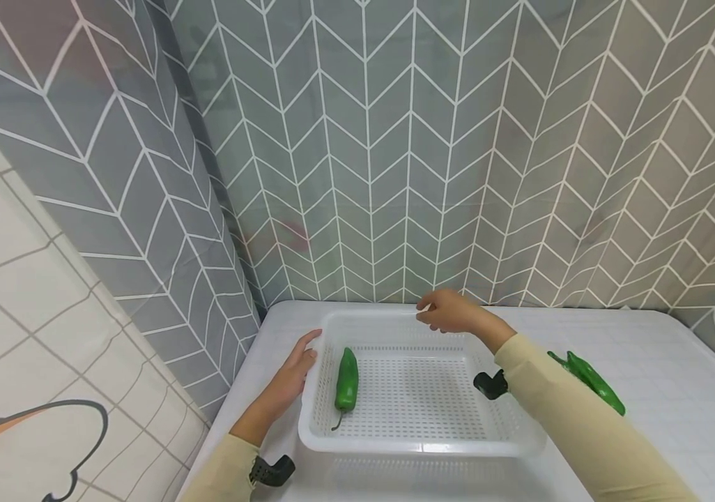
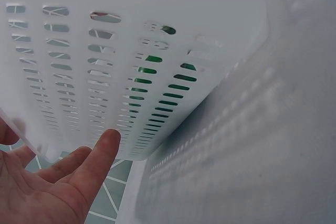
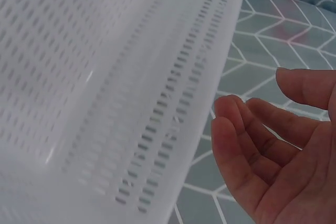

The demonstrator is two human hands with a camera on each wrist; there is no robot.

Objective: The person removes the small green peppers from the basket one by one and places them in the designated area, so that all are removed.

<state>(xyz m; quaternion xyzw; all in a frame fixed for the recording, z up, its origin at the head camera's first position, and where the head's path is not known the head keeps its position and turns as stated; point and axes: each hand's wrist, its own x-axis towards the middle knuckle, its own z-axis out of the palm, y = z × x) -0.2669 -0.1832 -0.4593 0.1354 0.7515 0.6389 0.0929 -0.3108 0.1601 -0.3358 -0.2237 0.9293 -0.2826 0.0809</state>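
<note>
A white perforated plastic basket (image 1: 423, 447) stands on the table with one long green chili pepper (image 1: 346, 382) lying along its left side. My left hand (image 1: 288, 380) is at the basket's left side, thumb near the rim. In the left wrist view, its extended fingers (image 2: 100, 163) reach along the slotted outer wall, and bits of green show through the slots. Over the far rim hovers my right hand (image 1: 454, 312), holding nothing. Its fingers are loosely bent beside the rim in the right wrist view, with the thumb apart.
Green peppers (image 1: 596, 383) lie on the white-covered table (image 1: 677, 362) to the right of the basket, partly behind the right sleeve. A grey chevron-patterned curtain (image 1: 395, 174) rises behind the table's far edge. White tiled wall (image 1: 31, 279) flanks the left.
</note>
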